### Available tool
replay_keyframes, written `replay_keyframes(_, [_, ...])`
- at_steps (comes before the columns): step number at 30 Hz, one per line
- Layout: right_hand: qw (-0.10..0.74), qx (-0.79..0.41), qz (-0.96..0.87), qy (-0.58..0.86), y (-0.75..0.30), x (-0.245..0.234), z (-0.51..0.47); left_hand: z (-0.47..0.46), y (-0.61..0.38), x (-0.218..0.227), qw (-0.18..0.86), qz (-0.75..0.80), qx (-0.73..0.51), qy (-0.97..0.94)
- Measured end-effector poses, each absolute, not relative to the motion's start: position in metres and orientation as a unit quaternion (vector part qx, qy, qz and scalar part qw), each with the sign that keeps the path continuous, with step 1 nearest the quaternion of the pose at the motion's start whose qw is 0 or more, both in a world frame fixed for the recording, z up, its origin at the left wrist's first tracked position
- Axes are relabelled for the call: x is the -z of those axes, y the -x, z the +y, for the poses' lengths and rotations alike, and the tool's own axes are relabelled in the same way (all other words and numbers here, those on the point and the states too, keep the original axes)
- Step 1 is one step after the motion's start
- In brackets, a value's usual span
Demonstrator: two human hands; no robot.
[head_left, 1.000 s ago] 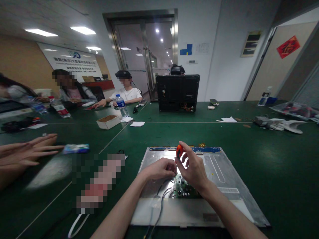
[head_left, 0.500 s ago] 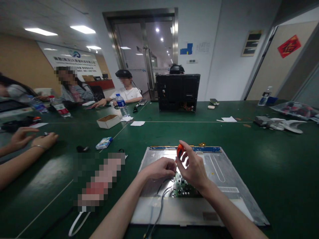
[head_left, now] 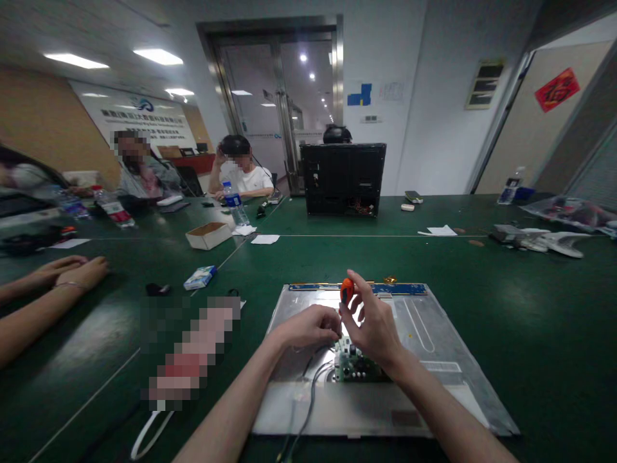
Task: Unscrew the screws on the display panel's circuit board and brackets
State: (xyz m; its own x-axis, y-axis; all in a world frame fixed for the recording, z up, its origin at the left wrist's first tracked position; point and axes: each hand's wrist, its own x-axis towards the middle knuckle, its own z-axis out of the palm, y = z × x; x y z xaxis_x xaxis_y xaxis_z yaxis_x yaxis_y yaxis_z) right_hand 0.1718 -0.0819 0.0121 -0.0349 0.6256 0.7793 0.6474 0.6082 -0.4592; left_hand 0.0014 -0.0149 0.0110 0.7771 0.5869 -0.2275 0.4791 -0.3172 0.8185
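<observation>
A screwdriver with an orange and black handle (head_left: 346, 292) is upright in my right hand (head_left: 376, 321), gripped between thumb and fingers. Its shaft runs down behind my fingers, and the tip is hidden. My left hand (head_left: 311, 326) is closed in a pinch beside the lower end of the screwdriver; what the fingertips hold is hidden. Beneath both hands lies a green circuit board (head_left: 354, 366), on the back of a flat metal display panel (head_left: 463, 399). Dark cables (head_left: 312, 402) run from the board toward me. A blue circuit strip (head_left: 409, 289) lines the panel's far edge.
Left of the panel are a small blue-and-white box (head_left: 199, 278), a pixelated item (head_left: 197, 354) with a white cable, and another person's hands (head_left: 80, 273). Farther off stand an open carton (head_left: 208, 236), a bottle (head_left: 233, 199) and a black monitor casing (head_left: 342, 180).
My hands and the screwdriver keep almost the same place. At the left, a co-worker's hands have come together. A person at the back has raised a hand to their headgear.
</observation>
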Motion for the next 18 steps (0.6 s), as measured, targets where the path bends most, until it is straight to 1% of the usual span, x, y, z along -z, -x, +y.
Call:
replay_keyframes(8, [0.538, 0.021, -0.716, 0.445, -0.1712, -0.0135, -0.0825, -0.0151, -0.0015, -0.0091, 0.504, 0.324, -0.067, -0.798])
replay_keyframes(18, [0.538, 0.021, -0.72, 0.437, -0.1717, -0.0142, -0.0825, -0.0173, -0.0019, -0.0124, 0.5, 0.327, -0.068, -0.799])
